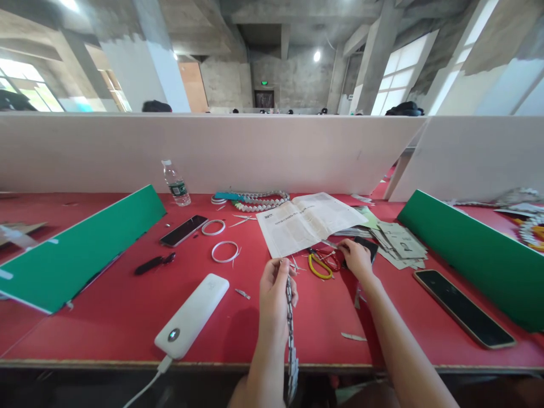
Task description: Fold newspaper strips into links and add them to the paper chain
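Note:
My left hand is closed around the upper end of a grey folded-paper chain, which hangs down past the table's front edge. To the right, my right hand reaches over the table with its fingers bent together. A pale paper strip shows at its fingertips; whether it is gripped I cannot make out. Scissors with yellow and red handles lie just left of that hand, among paper scraps. Beyond both hands rests a printed sheet. A small black object is partly hidden behind my right hand.
A white power bank with a cable and a phone lie on the left. Another phone and printed papers are on the right. Green dividers flank the red table. A bottle and a paper braid stand farther back.

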The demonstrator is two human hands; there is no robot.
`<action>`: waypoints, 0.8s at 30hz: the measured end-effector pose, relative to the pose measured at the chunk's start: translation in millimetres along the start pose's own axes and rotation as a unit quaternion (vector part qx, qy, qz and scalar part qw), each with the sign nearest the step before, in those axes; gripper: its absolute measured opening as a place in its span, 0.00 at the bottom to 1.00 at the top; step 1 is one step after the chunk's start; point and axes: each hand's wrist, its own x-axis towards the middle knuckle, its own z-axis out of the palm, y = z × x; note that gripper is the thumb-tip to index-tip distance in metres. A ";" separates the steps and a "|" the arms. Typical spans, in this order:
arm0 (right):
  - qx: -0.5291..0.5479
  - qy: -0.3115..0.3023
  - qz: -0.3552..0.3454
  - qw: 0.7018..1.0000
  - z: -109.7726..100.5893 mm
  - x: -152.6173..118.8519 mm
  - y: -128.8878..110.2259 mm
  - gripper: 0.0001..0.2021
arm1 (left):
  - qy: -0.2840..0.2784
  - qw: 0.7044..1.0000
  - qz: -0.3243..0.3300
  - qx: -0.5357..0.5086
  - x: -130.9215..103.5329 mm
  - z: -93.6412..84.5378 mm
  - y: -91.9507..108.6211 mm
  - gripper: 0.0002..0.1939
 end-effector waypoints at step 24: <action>0.170 0.180 0.161 0.956 -42.9 -17.5 5.0 0.15 | -0.033 0.999 -0.022 0.012 2.8 -3.0 -4.4 0.17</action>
